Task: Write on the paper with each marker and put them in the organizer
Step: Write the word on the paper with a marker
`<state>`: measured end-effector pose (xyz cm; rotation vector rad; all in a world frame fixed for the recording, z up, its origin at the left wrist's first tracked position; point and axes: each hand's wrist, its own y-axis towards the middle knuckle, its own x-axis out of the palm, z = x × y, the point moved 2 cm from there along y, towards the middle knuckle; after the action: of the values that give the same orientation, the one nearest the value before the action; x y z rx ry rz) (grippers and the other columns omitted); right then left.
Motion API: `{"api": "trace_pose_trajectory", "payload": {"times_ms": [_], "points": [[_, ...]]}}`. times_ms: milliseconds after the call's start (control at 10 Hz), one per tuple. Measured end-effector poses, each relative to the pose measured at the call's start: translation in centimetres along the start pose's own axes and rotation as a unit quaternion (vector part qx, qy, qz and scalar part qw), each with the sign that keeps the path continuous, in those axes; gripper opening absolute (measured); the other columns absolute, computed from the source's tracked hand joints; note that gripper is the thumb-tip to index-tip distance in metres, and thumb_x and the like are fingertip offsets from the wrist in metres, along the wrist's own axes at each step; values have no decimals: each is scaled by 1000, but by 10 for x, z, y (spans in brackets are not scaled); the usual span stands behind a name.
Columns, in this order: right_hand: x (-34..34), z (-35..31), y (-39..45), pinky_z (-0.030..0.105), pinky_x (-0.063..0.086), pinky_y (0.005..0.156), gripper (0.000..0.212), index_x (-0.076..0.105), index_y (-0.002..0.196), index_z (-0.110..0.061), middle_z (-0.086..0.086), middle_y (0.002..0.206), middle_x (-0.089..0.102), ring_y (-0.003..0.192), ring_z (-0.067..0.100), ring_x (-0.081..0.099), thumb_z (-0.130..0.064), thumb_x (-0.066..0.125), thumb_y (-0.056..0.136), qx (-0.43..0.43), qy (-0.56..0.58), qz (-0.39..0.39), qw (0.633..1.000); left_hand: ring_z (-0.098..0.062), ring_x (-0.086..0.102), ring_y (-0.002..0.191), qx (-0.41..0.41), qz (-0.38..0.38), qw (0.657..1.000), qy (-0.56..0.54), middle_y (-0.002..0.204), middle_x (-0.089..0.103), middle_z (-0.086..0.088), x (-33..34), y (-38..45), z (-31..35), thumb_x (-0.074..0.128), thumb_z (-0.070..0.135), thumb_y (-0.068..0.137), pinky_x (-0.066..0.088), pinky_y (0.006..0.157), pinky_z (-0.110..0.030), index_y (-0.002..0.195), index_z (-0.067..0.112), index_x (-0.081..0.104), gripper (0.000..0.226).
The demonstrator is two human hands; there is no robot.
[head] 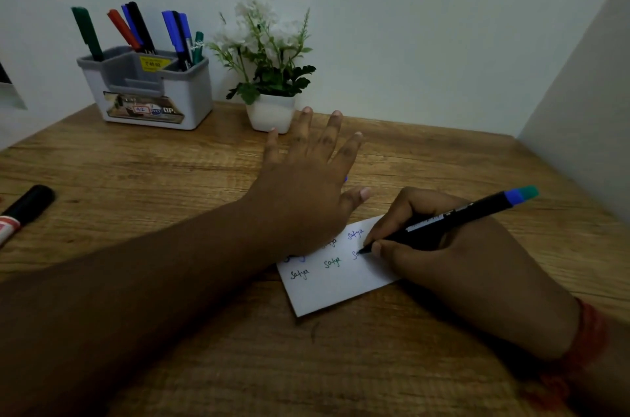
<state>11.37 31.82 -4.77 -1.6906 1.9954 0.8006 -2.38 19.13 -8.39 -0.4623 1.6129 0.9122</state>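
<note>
Left hand (300,184) fingers spread flat on paper (335,287), rt hand (453,256) fingers pinching marker (453,217), tip on paper

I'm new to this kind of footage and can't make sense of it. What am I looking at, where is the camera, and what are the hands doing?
There is no machine, only a person. One wide-angle camera on their head looks down at a wooden desk. The right hand grips a black pen, its tip on a white paper with small handwritten words. The left hand lies flat, fingers spread, over the paper's far edge. At the back stand a grey organizer holding markers and a potted plant. Another marker lies at the left edge.
</note>
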Motion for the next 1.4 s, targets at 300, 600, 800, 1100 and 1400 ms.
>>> {"api": "trace_pose_trajectory", "payload": {"times_ms": [300,600,800,1100,1400], "points": [[-1,-2,-1,21,50,61,9,71,72,-20,-5,81,73,75,9,65,-14,75,77,-4,5,12,1000,-29,-27,147,1,1,1000,-4,163,-23,1,-1,0,0,-6,70,80,-1,117,-63,154,34,-12,82],[-1,-1,0,12,47,55,8,70,72,-20,-5,79,72,72,8,64,-16,74,78,2,3,11,1000,-27,-30,146,-1,-11,1000,-15,162,-26,2,-5,-1,2,17,64,96,-6,117,-61,155,34,-11,72],[-1,-2,-1,14,48,56,10,70,70,-20,-7,78,72,74,6,64,-14,73,77,11,-3,13,1000,-28,-29,146,0,-12,1000,-11,162,-25,2,-4,-1,1,8,65,93,-4,117,-62,154,34,-12,71],[-2,-1,0,16,49,59,10,70,73,-19,-6,82,73,76,5,65,-14,74,79,14,-2,17,1000,-27,-30,146,-2,-19,1000,-8,162,-26,3,-5,-1,2,13,65,93,-3,117,-62,154,34,-13,73],[-4,1,1,21,50,61,10,69,72,-18,-5,80,73,76,7,65,-12,72,79,11,3,37,999,-27,-29,146,0,-14,1000,-12,162,-25,2,-5,-1,1,16,64,95,-3,117,-62,154,34,-13,73]]}}
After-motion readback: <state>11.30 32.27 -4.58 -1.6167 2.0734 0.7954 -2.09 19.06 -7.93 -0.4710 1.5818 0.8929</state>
